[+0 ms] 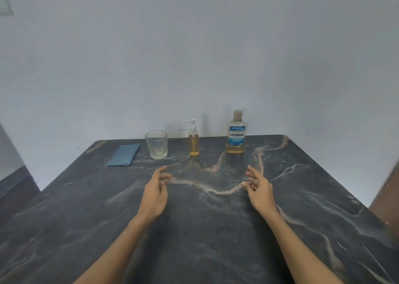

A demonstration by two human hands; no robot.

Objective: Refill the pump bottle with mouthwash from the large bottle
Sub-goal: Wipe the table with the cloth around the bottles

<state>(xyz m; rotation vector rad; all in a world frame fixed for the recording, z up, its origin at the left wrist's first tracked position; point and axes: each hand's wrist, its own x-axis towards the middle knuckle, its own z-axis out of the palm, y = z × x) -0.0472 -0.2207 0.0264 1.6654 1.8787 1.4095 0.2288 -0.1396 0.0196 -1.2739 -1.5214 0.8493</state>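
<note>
Two bare hands reach over a dark marble table (216,229), left hand (155,192) and right hand (260,189) both with fingers loosely spread, holding nothing. At the far edge stand a cloth (123,155), glass (156,144), pump bottle (193,140) and, further right, large bottle (236,133), both upright with amber liquid.

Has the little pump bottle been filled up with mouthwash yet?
Not yet. Nothing looks done: the pump bottle has its pump on and the large bottle its cap, both upright at the table's far edge. The left hand and right hand hover open, holding nothing. Opening both bottles, pouring and closing are all left.
</note>
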